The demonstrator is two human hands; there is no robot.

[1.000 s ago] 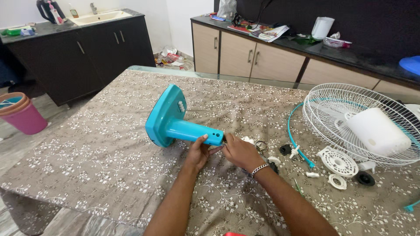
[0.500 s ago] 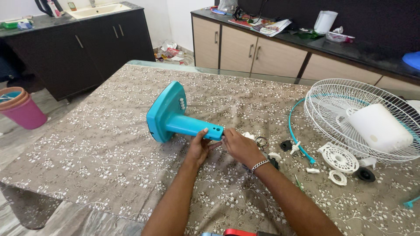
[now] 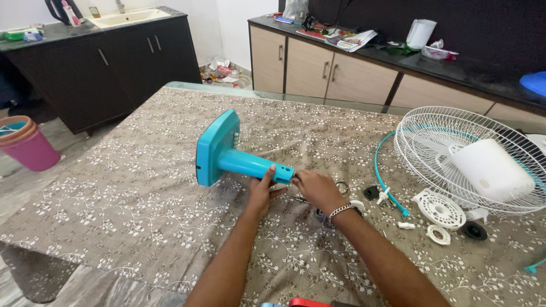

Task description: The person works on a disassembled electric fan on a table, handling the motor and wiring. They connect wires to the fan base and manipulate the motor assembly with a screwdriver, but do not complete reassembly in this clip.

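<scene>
A turquoise fan stand (image 3: 227,156), a flat base with a round neck, lies on its side on the table. My left hand (image 3: 263,193) is wrapped around the end of the neck. My right hand (image 3: 319,190) touches the open tip of the neck, fingers curled; whether it pinches something small I cannot tell. A white wire fan guard (image 3: 466,156) with a white motor housing (image 3: 492,170) in it lies at the right. A turquoise rim ring (image 3: 382,176) sits beside the guard.
The table carries a brown flowered cloth (image 3: 131,210). Small white and black fan parts (image 3: 441,213) lie near the guard. A pink bucket (image 3: 28,149) stands on the floor at left. Dark cabinets with a sink (image 3: 122,16) and a cluttered counter (image 3: 398,51) line the walls.
Both hands stay at the neck's end. The view has shifted slightly, with the stand staying on its side.
</scene>
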